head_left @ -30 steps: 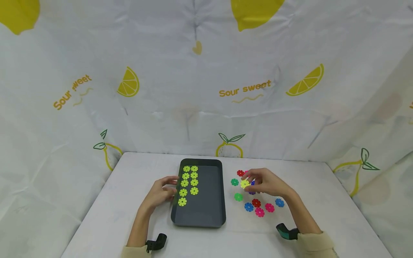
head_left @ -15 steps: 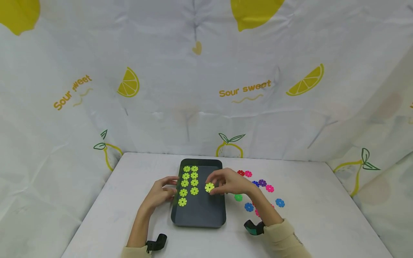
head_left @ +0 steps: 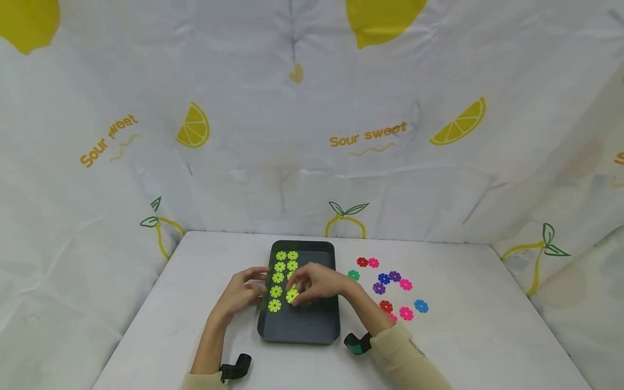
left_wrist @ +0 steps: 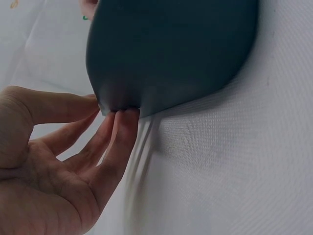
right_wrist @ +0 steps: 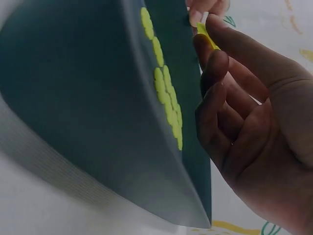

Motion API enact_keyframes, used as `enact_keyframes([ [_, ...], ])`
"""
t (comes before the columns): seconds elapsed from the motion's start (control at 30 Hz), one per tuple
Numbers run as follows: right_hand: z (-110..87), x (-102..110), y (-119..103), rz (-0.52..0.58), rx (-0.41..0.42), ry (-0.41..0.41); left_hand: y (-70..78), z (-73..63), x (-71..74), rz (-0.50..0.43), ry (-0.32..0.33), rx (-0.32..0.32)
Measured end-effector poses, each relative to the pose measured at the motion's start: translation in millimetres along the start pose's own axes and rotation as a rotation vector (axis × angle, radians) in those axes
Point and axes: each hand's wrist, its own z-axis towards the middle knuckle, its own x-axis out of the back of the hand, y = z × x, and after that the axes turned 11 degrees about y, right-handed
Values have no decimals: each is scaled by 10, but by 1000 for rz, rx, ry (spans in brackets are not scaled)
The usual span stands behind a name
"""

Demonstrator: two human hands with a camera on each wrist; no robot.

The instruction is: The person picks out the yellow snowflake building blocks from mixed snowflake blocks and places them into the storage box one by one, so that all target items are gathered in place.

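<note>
A dark grey rectangular tray (head_left: 312, 327) lies on the white table, with yellow notched plastic discs (head_left: 275, 305) set out in two columns along its left part. My left hand (head_left: 239, 292) holds the tray's left edge; in the left wrist view, the thumb and fingertips of that hand (left_wrist: 68, 152) pinch the tray wall (left_wrist: 166, 58). Over the tray, my right hand (head_left: 319, 283) pinches a yellow notched disc (head_left: 292, 296) at the lower end of the second column. Its thumb and index finger grip the disc (right_wrist: 208, 36) by the edge in the right wrist view.
Right of the tray, loose notched discs lie scattered: red (head_left: 362, 262), pink (head_left: 406, 313), purple (head_left: 394, 276), blue (head_left: 421, 306) and green (head_left: 353, 275). A white lemon-print cloth (head_left: 273, 179) hangs behind the table. Each wrist wears a black strap mount (head_left: 236, 367).
My right hand has carried the yellow disc leftward from the loose discs to the tray's second column and lowered it there. The left hand stays at the tray's edge.
</note>
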Motion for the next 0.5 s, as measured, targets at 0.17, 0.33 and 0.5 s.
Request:
enact_keyframes([
  [0.17, 66, -89, 97, 11, -56, -54, -9, -8, 1, -4, -6, -4],
  [0.33, 83, -138, 178, 11, -95, -76, -7, -11, 2, -6, -8, -2],
  [0.5, 77, -157, 201, 10, -93, -72, -2, -3, 10, -14, -12, -9],
])
